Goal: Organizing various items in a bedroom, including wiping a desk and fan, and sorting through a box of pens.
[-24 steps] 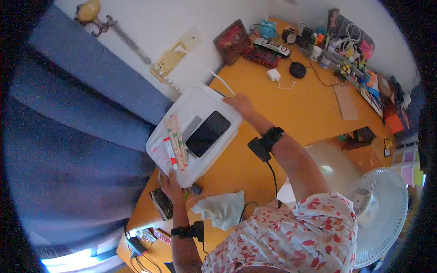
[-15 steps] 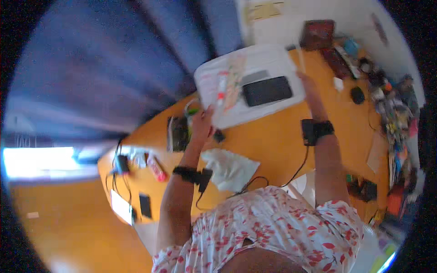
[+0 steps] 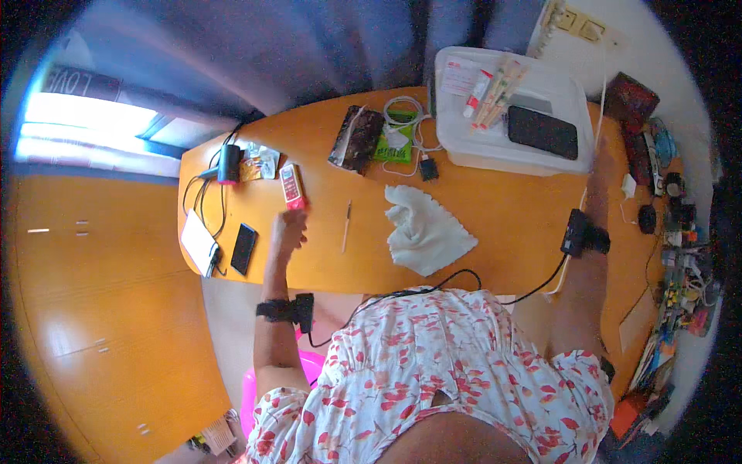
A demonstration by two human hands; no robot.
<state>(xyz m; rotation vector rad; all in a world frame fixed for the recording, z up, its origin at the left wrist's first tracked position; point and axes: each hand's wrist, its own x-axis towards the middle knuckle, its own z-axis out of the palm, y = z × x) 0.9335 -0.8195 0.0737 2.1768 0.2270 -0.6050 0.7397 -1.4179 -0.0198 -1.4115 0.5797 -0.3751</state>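
Observation:
My left hand [image 3: 289, 230] is over the left part of the desk, its fingers loosely bent and apart. It is at the near, red end of a slim red and white box [image 3: 291, 184]; whether they touch I cannot tell. My right hand [image 3: 600, 161] is blurred beside the right edge of a white plastic container [image 3: 471, 147], its fingers not clear. On the container's lid lie a black phone [image 3: 542, 131], a red and white tube [image 3: 478, 93] and a patterned strip packet [image 3: 501, 94].
A crumpled white cloth [image 3: 425, 232] and a thin pen-like stick [image 3: 347, 226] lie mid-desk. Left are a dark phone [image 3: 243, 249], a white device [image 3: 199, 241] and cables. A dark pouch [image 3: 357, 139], green packet [image 3: 396, 141] and charger [image 3: 429, 168] sit behind. Clutter lines the right edge.
My left hand has left the container's near left corner and moved left to the red and white box. My right hand stays by the container's right side. The view has swung left.

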